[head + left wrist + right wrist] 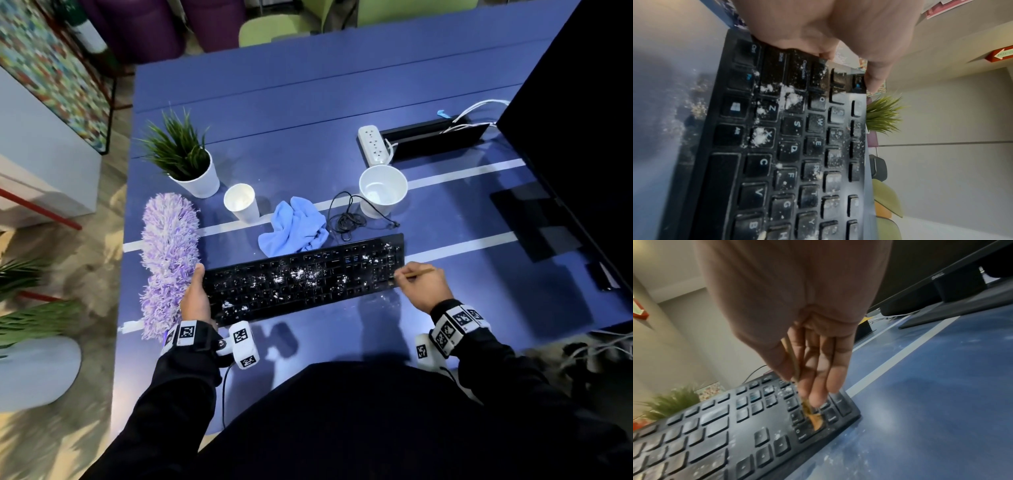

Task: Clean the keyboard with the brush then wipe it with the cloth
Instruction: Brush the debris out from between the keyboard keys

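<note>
A black keyboard speckled with white powder lies on the blue table, seen close up as the keyboard and the keyboard in the wrist views. My left hand grips its left end, thumb on the keys. My right hand pinches a thin wooden-handled brush. The brush's tan bristles press on the number-pad keys at the keyboard's right end. A crumpled light blue cloth lies just behind the keyboard.
A purple fluffy duster lies left of the keyboard. Behind are a potted plant, a paper cup, a white bowl-like cup, a coiled black cable, a power strip and a monitor at right.
</note>
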Tool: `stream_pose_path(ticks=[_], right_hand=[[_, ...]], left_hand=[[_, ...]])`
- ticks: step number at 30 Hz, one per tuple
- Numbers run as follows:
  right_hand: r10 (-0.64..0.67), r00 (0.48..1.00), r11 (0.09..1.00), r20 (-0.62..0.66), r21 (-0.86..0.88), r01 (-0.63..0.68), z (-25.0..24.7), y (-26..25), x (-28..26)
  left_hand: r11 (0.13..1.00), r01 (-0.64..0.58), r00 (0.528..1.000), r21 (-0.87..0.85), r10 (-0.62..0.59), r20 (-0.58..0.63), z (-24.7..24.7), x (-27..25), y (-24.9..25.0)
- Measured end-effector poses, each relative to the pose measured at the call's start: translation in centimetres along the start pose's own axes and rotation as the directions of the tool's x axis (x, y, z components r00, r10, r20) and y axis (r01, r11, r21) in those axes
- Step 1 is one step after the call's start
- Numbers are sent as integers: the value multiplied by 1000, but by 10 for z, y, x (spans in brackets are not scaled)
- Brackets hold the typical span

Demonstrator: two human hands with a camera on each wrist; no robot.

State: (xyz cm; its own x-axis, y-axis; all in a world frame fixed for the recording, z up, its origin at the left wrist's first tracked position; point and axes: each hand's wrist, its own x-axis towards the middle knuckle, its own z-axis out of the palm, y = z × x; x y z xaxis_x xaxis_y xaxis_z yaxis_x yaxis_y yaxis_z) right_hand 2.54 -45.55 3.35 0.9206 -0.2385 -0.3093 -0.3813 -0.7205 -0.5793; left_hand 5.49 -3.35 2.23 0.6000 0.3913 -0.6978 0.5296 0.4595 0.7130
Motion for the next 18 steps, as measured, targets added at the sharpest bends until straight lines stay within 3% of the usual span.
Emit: stream_pose_path(ticks=[2, 7, 12, 16, 18], right_hand=[[-28, 999, 1000, 45, 1, 28, 8, 1, 0], [106, 988, 994, -114, 38, -102, 0, 16, 5], [12, 996, 997, -88, 71, -6, 4, 13, 1], [78, 984, 989, -162, 138, -56, -4, 13, 5], [57, 980, 979, -188, 204, -17, -7, 5, 1]], left_hand=[[1000, -1, 1000, 0, 1, -9, -2, 8, 0], [1000, -9, 1000, -4, 9, 1, 2, 3, 3], [999, -12, 999, -43, 13, 31, 3, 2, 1], [999, 6, 1000, -45, -5, 25, 0, 0, -1], [999, 14, 1000, -35, -13, 23, -4, 3, -2]])
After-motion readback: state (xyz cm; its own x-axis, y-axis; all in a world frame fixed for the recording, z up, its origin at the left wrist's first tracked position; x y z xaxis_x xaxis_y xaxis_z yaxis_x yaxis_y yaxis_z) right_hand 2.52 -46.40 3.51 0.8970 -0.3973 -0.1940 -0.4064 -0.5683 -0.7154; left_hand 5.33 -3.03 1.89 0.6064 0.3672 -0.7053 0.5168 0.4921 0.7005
